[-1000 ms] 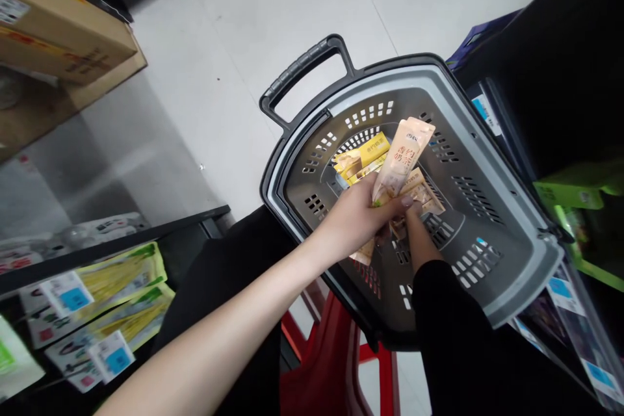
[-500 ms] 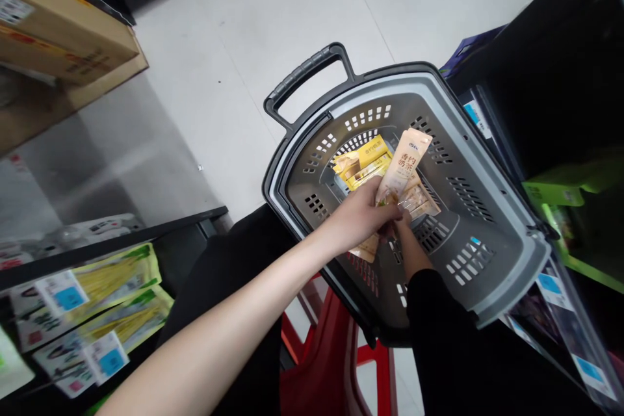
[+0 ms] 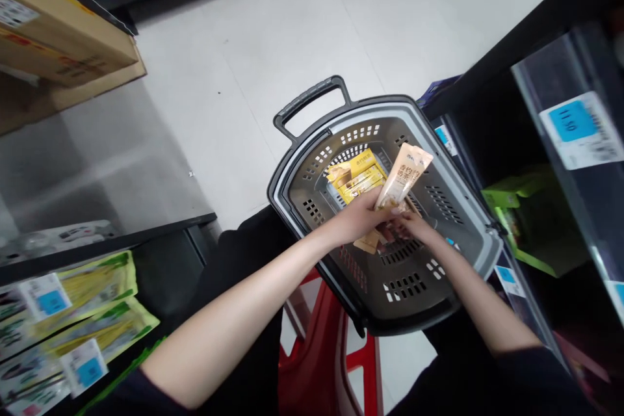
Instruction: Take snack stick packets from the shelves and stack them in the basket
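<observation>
Left hand (image 3: 358,218) grip clamped on a beige sachet (image 3: 403,177) over the grey basket (image 3: 468,221), arm stretched in from lower left, right hand (image 3: 414,227) fingers curled under the same sachet, yellow packets (image 3: 355,175) lying below.

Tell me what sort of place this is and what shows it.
Most likely a shop aisle. A grey shopping basket holds yellow packets, blue price tags line the shelf edges, and bagged goods fill a low shelf. The left hand holds a tan packet over the basket.
</observation>
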### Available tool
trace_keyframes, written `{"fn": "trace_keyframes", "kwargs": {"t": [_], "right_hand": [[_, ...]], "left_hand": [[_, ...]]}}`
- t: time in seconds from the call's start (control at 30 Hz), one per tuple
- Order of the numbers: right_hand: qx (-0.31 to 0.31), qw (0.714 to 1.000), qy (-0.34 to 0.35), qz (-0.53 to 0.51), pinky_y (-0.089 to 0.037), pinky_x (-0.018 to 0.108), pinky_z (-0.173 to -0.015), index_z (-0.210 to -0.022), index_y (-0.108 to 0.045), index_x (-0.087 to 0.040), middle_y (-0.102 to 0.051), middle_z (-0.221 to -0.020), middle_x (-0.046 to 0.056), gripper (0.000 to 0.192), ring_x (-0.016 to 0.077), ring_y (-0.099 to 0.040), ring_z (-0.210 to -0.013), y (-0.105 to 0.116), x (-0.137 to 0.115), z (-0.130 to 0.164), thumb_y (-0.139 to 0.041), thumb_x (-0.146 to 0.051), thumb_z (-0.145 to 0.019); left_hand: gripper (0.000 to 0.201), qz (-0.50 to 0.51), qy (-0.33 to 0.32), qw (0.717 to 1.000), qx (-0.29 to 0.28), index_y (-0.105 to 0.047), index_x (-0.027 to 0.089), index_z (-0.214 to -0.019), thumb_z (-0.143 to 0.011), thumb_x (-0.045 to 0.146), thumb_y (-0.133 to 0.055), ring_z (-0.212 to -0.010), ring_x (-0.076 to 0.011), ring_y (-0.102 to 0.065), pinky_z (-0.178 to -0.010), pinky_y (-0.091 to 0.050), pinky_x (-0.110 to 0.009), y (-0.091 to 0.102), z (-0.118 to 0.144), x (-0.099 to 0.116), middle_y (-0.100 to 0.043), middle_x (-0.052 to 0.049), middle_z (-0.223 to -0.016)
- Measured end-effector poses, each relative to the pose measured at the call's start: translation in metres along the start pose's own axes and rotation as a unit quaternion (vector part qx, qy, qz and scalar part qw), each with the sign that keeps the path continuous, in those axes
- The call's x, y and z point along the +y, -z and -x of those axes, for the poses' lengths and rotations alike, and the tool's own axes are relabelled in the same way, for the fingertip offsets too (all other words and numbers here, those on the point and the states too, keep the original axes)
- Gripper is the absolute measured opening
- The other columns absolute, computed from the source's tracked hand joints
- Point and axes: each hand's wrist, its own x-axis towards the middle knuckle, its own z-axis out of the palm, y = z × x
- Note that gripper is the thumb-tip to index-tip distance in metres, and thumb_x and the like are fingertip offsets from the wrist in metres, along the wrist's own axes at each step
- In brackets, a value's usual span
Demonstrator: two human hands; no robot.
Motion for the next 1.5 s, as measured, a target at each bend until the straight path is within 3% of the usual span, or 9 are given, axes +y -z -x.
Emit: {"fn": "trace_keyframes", "kwargs": {"t": [0.07,0.13,0.23,0.47,0.73,0.93,1.3,1.4,1.5], "right_hand": [[0.009,0.984,0.1,-0.148,-0.042,0.023,-0.051,-0.068,-0.058,-0.017,-0.054,-0.051,-0.003,0.025,0.0112,-0.052,-0.049,0.018,-0.012,0.046,-0.052,-0.038,-0.079],[0.095,0.942,0.195,-0.256,-0.043,0.022,-0.053,-0.073,-0.058,-0.018,-0.056,-0.056,-0.003,0.025,0.0104,-0.053,-0.052,0.025,-0.018,0.089,-0.056,-0.043,-0.076],[0.177,0.904,0.217,-0.323,-0.045,0.021,-0.051,-0.083,-0.057,-0.019,-0.06,-0.065,-0.002,0.03,0.0104,-0.056,-0.055,0.015,-0.02,0.128,-0.065,-0.044,-0.068],[0.185,0.892,0.185,-0.368,-0.042,0.022,-0.04,-0.087,-0.047,-0.021,-0.054,-0.06,-0.007,0.044,0.0095,-0.05,-0.043,-0.019,-0.033,0.109,-0.071,-0.044,-0.06],[0.13,0.839,0.2,-0.489,-0.049,0.024,-0.056,-0.088,-0.056,-0.021,-0.059,-0.068,-0.005,0.032,0.0099,-0.055,-0.056,0.006,-0.024,0.111,-0.07,-0.028,-0.061],[0.099,0.834,0.191,-0.508,-0.051,0.027,-0.067,-0.076,-0.063,-0.017,-0.065,-0.069,-0.002,0.03,0.0117,-0.061,-0.063,0.009,-0.023,0.11,-0.078,-0.02,-0.051],[0.255,0.795,0.213,-0.508,-0.047,0.021,-0.047,-0.069,-0.064,-0.015,-0.063,-0.063,-0.002,0.022,0.0065,-0.052,-0.048,0.065,0.001,0.097,-0.076,-0.028,-0.056],[0.249,0.772,0.268,-0.519,-0.048,0.022,-0.056,-0.07,-0.063,-0.017,-0.062,-0.065,-0.003,0.02,0.0074,-0.055,-0.056,0.066,0.002,0.097,-0.075,-0.03,-0.06],[0.231,0.748,0.324,-0.531,-0.045,0.02,-0.055,-0.072,-0.061,-0.021,-0.059,-0.064,-0.006,0.019,0.0053,-0.051,-0.054,0.069,0.001,0.098,-0.073,-0.033,-0.064]], "left_hand": [[0.024,-0.067,-0.024,0.997,0.022,-0.049,0.017,-0.097,-0.076,0.025,-0.055,-0.051,-0.011,-0.055,-0.048,-0.046,-0.025,0.001,0.001,-0.002,-0.057,0.001,-0.072],[0.024,-0.172,-0.056,0.981,0.069,-0.05,0.017,-0.095,-0.073,0.026,-0.058,-0.055,-0.012,-0.055,-0.052,-0.045,-0.025,0.002,0.0,-0.006,-0.057,0.001,-0.072],[0.026,-0.326,-0.105,0.933,0.109,-0.053,0.018,-0.093,-0.069,0.025,-0.062,-0.071,-0.0168,-0.057,-0.063,-0.045,-0.027,-0.002,-0.001,-0.016,-0.059,0.0,-0.077],[0.032,-0.47,-0.16,0.865,0.072,-0.048,0.022,-0.107,-0.075,0.021,-0.055,-0.091,-0.0232,-0.059,-0.073,-0.044,-0.031,-0.023,0.006,-0.032,-0.062,-0.006,-0.097],[0.047,-0.205,-0.132,0.97,-0.008,-0.05,0.015,-0.109,-0.068,0.032,-0.064,-0.092,-0.0198,-0.057,-0.078,-0.044,-0.029,-0.022,-0.013,-0.033,-0.061,-0.005,-0.102],[0.047,-0.22,-0.115,0.966,0.067,-0.06,0.014,-0.095,-0.053,0.028,-0.075,-0.088,-0.0214,-0.056,-0.077,-0.044,-0.03,-0.022,-0.014,-0.031,-0.063,-0.003,-0.091],[0.039,-0.13,-0.076,0.988,0.032,-0.06,0.014,-0.083,-0.05,0.027,-0.076,-0.077,-0.0166,-0.057,-0.067,-0.045,-0.025,-0.024,-0.01,-0.023,-0.062,-0.001,-0.08],[0.04,0.006,-0.006,0.999,-0.043,-0.058,0.013,-0.089,-0.063,0.043,-0.066,-0.068,-0.0136,-0.058,-0.058,-0.045,-0.023,-0.024,-0.005,-0.02,-0.064,-0.005,-0.083],[0.041,0.106,0.119,0.973,-0.168,-0.057,0.013,-0.092,-0.07,0.047,-0.059,-0.051,-0.0098,-0.055,-0.044,-0.043,-0.02,-0.024,0.0,-0.018,-0.065,-0.007,-0.079]]}}
